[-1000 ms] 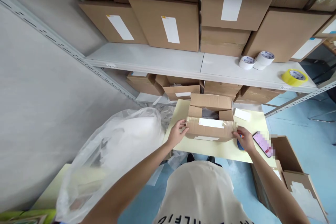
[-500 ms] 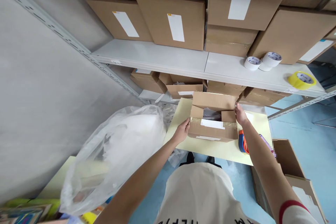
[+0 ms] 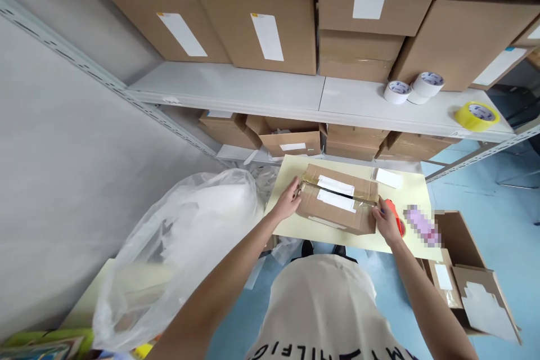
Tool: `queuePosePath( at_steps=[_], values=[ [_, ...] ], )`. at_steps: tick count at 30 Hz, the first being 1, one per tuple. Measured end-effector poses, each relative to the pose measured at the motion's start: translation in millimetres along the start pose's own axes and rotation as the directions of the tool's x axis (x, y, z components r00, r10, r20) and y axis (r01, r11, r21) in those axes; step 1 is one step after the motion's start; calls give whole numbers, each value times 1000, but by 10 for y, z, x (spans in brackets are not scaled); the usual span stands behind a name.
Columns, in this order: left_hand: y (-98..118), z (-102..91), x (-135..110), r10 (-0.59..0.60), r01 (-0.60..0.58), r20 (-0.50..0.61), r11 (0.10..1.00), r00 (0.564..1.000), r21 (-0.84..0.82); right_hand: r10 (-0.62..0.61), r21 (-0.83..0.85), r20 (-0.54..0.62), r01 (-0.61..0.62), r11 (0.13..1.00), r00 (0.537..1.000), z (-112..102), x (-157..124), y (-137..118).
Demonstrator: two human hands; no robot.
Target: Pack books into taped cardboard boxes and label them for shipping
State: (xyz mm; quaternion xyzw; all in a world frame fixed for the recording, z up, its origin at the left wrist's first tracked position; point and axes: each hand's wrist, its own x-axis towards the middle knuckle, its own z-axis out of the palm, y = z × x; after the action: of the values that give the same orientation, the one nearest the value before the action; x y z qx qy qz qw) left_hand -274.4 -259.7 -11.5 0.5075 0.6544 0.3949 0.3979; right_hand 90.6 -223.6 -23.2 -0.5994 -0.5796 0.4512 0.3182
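A small cardboard box (image 3: 358,224) sits on the pale yellow tabletop (image 3: 291,171) in front of me. Its two top flaps are folded inward and nearly meet, with a narrow dark gap between them. White labels and strips of clear tape show along that seam. My left hand (image 3: 289,201) grips the box's left end, fingers closed at the flap corner. At the opposite end my right hand (image 3: 386,224) is closed on the right corner. Just beyond the right hand lies a red-orange tape dispenser (image 3: 395,215), partly hidden by it.
White papers (image 3: 388,178) and a blurred purple item (image 3: 422,225) lie right on the table. A shelf (image 3: 270,93) ahead carries boxes, white tape rolls (image 3: 397,91) and a yellow roll (image 3: 476,116). A plastic bag (image 3: 189,247) bulges at left; an open carton (image 3: 458,236) stands right.
The box's flaps, raised and open before with contents showing, are now folded down. My right hand has come down and nearer along the box's right end.
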Motion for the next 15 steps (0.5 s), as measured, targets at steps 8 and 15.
queuePosePath(
  at_steps=[8,15],
  values=[
    [121,99,64,-94,75,-195,992,976,-101,21,-72,-75,-27,997,997,80,-65,-157],
    [213,-4,-35,160,-176,74,868,984,464,-154,-396,62,166,903,986,-148,8,-240]
  ],
)
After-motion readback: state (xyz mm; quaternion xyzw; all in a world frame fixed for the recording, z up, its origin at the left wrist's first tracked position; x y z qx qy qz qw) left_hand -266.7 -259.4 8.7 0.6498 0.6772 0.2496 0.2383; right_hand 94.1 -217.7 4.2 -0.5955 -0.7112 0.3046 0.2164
